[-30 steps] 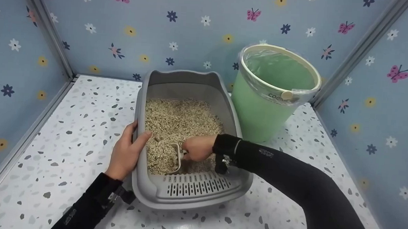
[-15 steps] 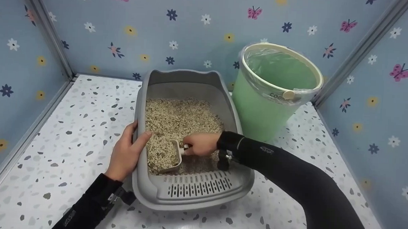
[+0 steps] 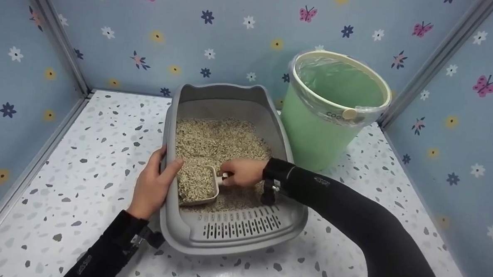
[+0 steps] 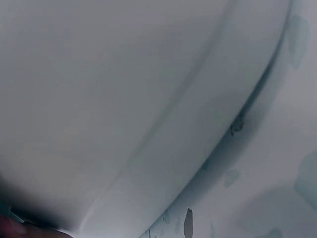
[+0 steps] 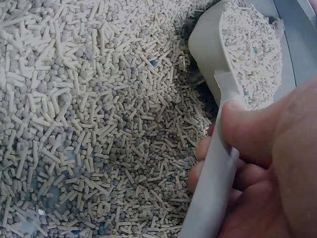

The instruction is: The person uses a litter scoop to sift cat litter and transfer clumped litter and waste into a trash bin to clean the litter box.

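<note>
A grey litter box [image 3: 221,246] stands on the floor, holding pale pellet litter [image 3: 221,139]. My left hand [image 3: 150,188] grips its left wall, thumb over the rim and fingers along the outside. With curled fingers and thumb, my right hand [image 3: 245,173] holds the handle of a pale litter scoop [image 5: 210,44] inside the box. Heaped with pellets, the scoop lies close to the left wall, near the slotted front step. In the left wrist view the outer wall of the box [image 4: 124,99] fills most of the picture, with a fingertip at the lower left corner.
A green bin [image 3: 313,137] with a clear plastic liner stands right beside the box, at the back right. Patterned blue panels [image 3: 234,34] enclose the back and sides. Speckled white floor [image 3: 96,157] surrounds the box.
The scoop has come up out of the litter, filled and levelled, and shifted slightly away toward the back of the box. My left hand has stayed on the rim.
</note>
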Demonstrator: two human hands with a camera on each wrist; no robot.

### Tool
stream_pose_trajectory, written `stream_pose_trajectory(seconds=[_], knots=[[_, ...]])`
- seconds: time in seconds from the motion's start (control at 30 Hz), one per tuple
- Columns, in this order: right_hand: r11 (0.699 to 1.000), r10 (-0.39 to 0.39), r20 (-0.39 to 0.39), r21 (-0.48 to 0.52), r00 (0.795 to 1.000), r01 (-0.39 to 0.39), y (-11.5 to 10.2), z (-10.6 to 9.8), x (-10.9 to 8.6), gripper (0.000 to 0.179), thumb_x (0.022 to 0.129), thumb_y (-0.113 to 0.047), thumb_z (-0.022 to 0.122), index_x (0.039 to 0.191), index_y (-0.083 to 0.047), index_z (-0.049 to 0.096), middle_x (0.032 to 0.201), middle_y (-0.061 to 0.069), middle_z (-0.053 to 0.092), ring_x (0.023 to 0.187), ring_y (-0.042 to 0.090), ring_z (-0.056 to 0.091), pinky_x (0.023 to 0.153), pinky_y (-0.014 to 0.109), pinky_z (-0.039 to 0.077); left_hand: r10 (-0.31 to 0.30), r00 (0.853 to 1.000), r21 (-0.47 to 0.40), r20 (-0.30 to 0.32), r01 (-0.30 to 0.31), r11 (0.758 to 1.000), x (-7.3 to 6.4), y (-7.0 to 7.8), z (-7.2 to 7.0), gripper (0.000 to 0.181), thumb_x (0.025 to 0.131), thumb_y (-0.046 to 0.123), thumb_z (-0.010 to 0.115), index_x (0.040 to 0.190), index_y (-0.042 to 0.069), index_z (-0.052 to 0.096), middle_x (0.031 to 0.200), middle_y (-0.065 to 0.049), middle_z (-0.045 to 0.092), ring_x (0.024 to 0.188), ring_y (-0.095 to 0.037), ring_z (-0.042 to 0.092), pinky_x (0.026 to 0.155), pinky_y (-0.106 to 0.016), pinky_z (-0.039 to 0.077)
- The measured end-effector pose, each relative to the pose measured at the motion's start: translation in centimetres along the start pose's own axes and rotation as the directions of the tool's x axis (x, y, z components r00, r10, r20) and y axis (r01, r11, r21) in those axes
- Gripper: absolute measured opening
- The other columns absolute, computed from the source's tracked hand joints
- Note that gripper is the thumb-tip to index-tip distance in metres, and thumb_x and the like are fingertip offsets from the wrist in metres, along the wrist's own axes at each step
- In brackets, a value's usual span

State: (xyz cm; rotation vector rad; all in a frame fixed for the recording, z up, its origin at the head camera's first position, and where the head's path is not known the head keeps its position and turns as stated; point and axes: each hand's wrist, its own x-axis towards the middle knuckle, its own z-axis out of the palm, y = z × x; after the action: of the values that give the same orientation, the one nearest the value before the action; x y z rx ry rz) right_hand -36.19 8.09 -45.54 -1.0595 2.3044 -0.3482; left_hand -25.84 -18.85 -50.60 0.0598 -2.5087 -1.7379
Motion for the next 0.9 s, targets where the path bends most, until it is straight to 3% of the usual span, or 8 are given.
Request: stream_pose_trajectory(seconds=[0.1, 0.23, 0.47, 0.7, 0.9], knots=[[1.0, -0.001, 0.004, 0.003, 1.0, 0.001, 0.11, -0.04, -0.01, 0.014, 0.111, -0.015, 0.066, 0.115, -0.003, 0.07, 0.095, 0.0, 0.061, 0.087, 0.015, 0.057, 0.079, 0.032, 0.05, -0.008, 1.0, -0.005, 0.004, 0.008, 1.0, -0.06, 0.04, 0.08, 0.09, 0.109, 0.068, 0.059, 0.179, 0.022, 0.026, 0.18, -0.013, 0.034, 0.141, -0.044, 0.06, 0.107, -0.06, 0.058], [0.999, -0.009, 0.007, 0.032, 1.0, 0.008, 0.17, -0.16, -0.01, 0.015, 0.111, -0.016, 0.066, 0.114, -0.002, 0.07, 0.094, -0.001, 0.058, 0.086, 0.013, 0.054, 0.077, 0.028, 0.047, -0.013, 1.0, 0.002, 0.003, 0.013, 1.0, -0.12, 0.08, 0.08, 0.091, 0.108, 0.07, 0.059, 0.179, 0.023, 0.026, 0.18, -0.012, 0.035, 0.135, -0.042, 0.064, 0.103, -0.058, 0.061], [0.998, -0.034, 0.01, 0.053, 0.999, 0.033, 0.4, -0.2, 0.18, 0.023, 0.11, -0.019, 0.065, 0.12, 0.001, 0.073, 0.095, -0.002, 0.055, 0.085, 0.011, 0.051, 0.078, 0.027, 0.043, 0.018, 1.0, -0.02, 0.0, -0.018, 1.0, 0.03, 0.04, -0.01, 0.089, 0.11, 0.065, 0.059, 0.178, 0.016, 0.027, 0.18, -0.013, 0.034, 0.155, -0.041, 0.047, 0.128, -0.057, 0.038], [0.997, -0.027, -0.003, 0.068, 1.0, 0.027, 0.26, -0.26, 0.06, 0.023, 0.111, -0.018, 0.065, 0.12, 0.002, 0.073, 0.095, -0.002, 0.056, 0.086, 0.011, 0.052, 0.079, 0.026, 0.044, 0.004, 1.0, -0.018, -0.001, -0.004, 1.0, 0.0, -0.03, 0.05, 0.093, 0.108, 0.069, 0.06, 0.178, 0.018, 0.026, 0.179, -0.014, 0.036, 0.139, -0.041, 0.062, 0.12, -0.058, 0.046], [0.997, -0.003, -0.03, 0.073, 1.0, 0.005, 0.21, -0.34, 0.03, 0.023, 0.11, -0.019, 0.065, 0.121, 0.0, 0.073, 0.097, 0.0, 0.059, 0.086, 0.012, 0.054, 0.079, 0.028, 0.046, 0.0, 1.0, -0.022, 0.007, 0.0, 1.0, 0.0, 0.11, -0.04, 0.095, 0.108, 0.07, 0.059, 0.179, 0.019, 0.025, 0.181, -0.012, 0.032, 0.149, -0.041, 0.053, 0.123, -0.059, 0.044]])
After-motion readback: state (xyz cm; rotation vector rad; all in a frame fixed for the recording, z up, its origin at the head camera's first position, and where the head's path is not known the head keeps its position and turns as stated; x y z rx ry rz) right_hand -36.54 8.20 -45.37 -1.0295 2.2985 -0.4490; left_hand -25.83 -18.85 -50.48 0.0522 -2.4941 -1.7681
